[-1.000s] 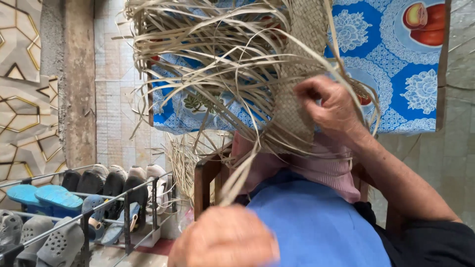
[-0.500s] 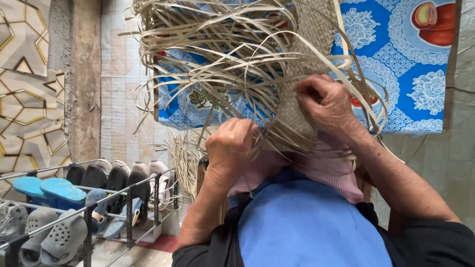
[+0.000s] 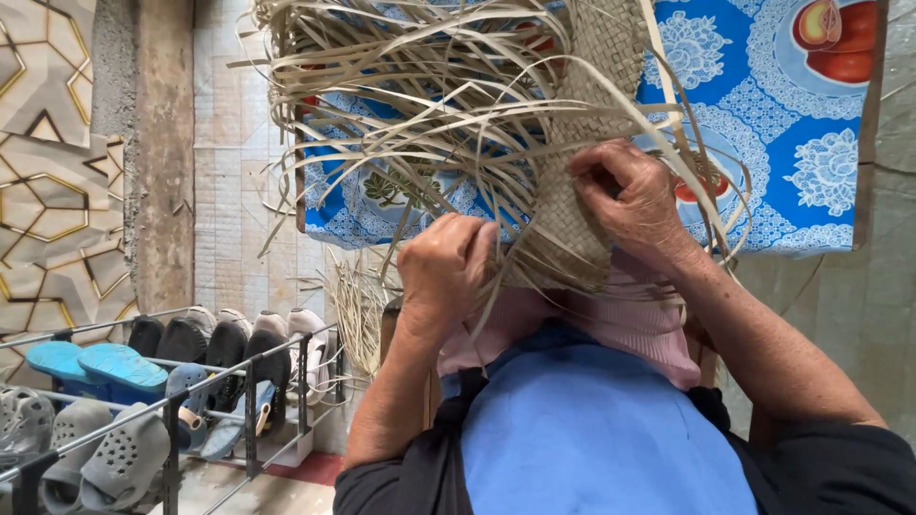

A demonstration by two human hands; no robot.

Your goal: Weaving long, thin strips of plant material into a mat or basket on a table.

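— Plastic clogs and sandals (image 3: 124, 381), grey, black and bright blue, sit in rows on a metal shoe rack (image 3: 172, 448) at the far left, against a wall with a gold-lined geometric pattern (image 3: 48, 172). What comes next as you move right?

— Pale tiles, then a tangle of loose straw strips (image 3: 401, 105) fanning out from the upper middle. A smaller bundle of straw (image 3: 358, 305) hangs lower down, beside the rack.

— And the left hand?

— The left hand (image 3: 448, 267) is curled into a near fist just under the loose strips, fingers folded round a few strands that trail down past the wrist. It sits right at the lower left edge of the woven mat.

— Where is the mat itself?

— The woven mat (image 3: 582, 162) is held up in the middle of the view, in front of the blue cloth. Its finished part is a tight checkered panel running from the top edge down between the two hands, with unwoven strips spraying off to the left and curving over to the right.

— The right hand?

— The right hand (image 3: 630, 195) is closed too, knuckles bent, pinching the right side of the woven panel with strips looping over its back. Both hands touch the mat and are near each other.

— What lies behind and below?

— A blue cloth (image 3: 811, 162) with white lace-like flowers and red fruit on it covers the background to the right. Below the hands are a pink ribbed fabric (image 3: 630, 324) and a blue garment (image 3: 592, 439), with dark sleeves (image 3: 840, 467) on either side.
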